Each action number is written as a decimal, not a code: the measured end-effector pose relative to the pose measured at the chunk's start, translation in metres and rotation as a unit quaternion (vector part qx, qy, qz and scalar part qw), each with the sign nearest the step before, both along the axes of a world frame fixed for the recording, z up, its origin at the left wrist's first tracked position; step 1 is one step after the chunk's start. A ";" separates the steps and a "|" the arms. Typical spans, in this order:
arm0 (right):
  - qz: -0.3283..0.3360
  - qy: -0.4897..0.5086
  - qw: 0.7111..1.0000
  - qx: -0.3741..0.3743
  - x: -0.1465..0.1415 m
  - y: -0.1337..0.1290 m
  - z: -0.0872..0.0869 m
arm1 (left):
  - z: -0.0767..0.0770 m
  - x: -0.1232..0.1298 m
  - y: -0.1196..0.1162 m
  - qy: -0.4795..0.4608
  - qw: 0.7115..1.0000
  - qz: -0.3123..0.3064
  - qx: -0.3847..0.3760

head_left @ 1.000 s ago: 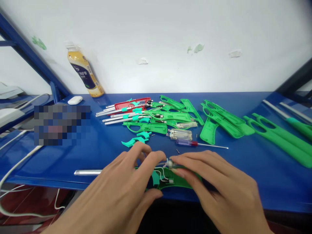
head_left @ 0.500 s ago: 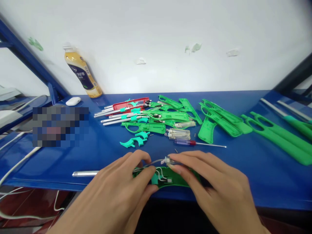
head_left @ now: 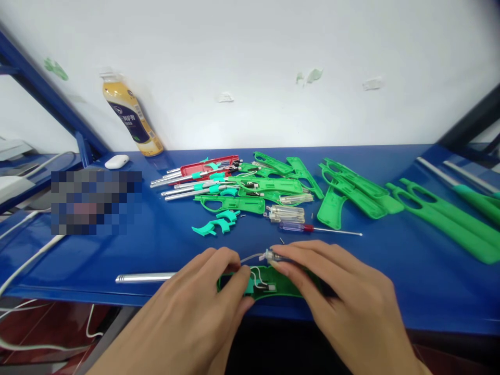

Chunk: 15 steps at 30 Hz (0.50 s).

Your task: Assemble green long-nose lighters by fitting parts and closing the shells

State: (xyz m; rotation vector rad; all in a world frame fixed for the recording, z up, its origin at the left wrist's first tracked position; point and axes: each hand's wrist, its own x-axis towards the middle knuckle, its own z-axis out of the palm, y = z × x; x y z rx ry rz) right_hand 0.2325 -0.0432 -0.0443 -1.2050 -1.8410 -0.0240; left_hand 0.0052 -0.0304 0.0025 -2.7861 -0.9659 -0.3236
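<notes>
My left hand (head_left: 207, 291) is closed over the left part of a green plastic half shell (head_left: 291, 286), its thumb and forefinger together at the end of a thin grey wire (head_left: 252, 257). My right hand (head_left: 339, 297) pinches a small clear plastic cylinder (head_left: 269, 255) with a whitish end, just above the shell; the wire runs into that end. Inside the shell lie a teal piece (head_left: 250, 286), white wires (head_left: 258, 275) and a small black-and-white part (head_left: 269, 287). A silver tube (head_left: 144, 278) sticks out leftward from under my left hand.
Behind my hands lie a purple-handled screwdriver (head_left: 297, 227), clear plastic cases (head_left: 287, 214), teal pieces (head_left: 222, 224), and red (head_left: 207, 166) and green gun-shaped shells (head_left: 351, 187) with silver tubes. A yellow bottle (head_left: 133, 117) stands by the wall, near a white case (head_left: 116, 162).
My left hand has shifted slightly right along the shell, so more of the silver tube shows. My right hand still holds the clear cylinder in nearly the same place.
</notes>
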 end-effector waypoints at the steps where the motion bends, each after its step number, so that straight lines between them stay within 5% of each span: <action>1: 0.000 -0.001 1.000 -0.002 0.000 0.000 0.000 | 0.000 0.000 0.000 -0.010 1.000 0.006 -0.006; 15: -0.002 -0.005 1.000 -0.013 0.002 0.000 -0.001 | -0.010 -0.003 0.003 -0.066 0.987 0.056 -0.137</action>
